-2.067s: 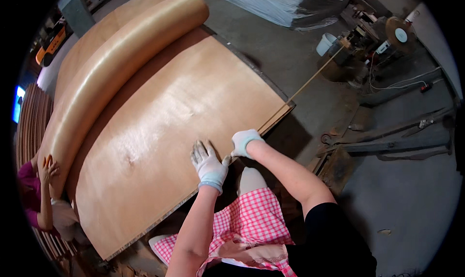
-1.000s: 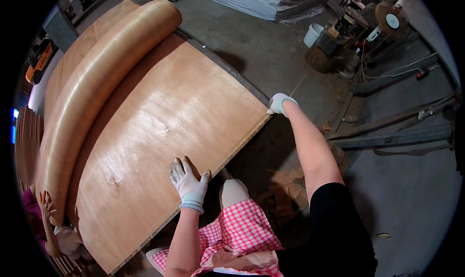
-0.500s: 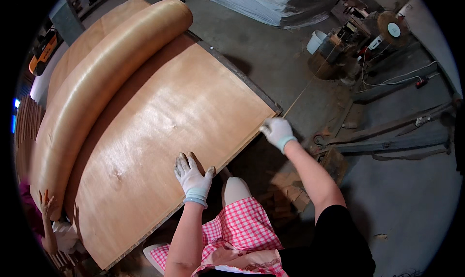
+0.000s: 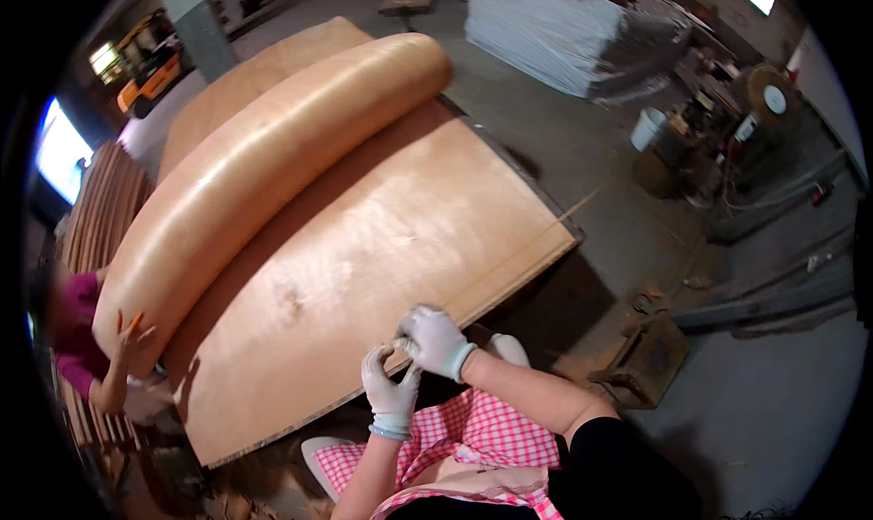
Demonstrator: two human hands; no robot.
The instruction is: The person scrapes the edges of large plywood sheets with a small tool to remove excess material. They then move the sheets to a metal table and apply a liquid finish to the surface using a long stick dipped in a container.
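A stack of thin tan wood sheets (image 4: pixel 364 247) lies in front of me, with part of the top sheet curled into a large roll (image 4: pixel 273 147) across it. From the right, a thin tan strip (image 4: pixel 509 270) stretches slantwise over the near right part of the stack to my hands. My right hand (image 4: pixel 436 342), in a white glove, is closed on this strip above the near edge. Close beside it, my gloved left hand (image 4: pixel 389 391) has its fingers and thumb curled together; what they pinch is hidden.
At the left, another person (image 4: pixel 77 329) in a purple top has a hand near the roll's end. A machine with a round reel (image 4: pixel 768 92) and a white bucket (image 4: pixel 647 129) stand at the far right. A wrapped pile (image 4: pixel 536 33) and an orange forklift (image 4: pixel 150 83) are farther back.
My right hand has come left from the stack's right corner, drawing the strip across the sheet. My left hand has lifted off the sheet and curled up beside it. The view has shifted.
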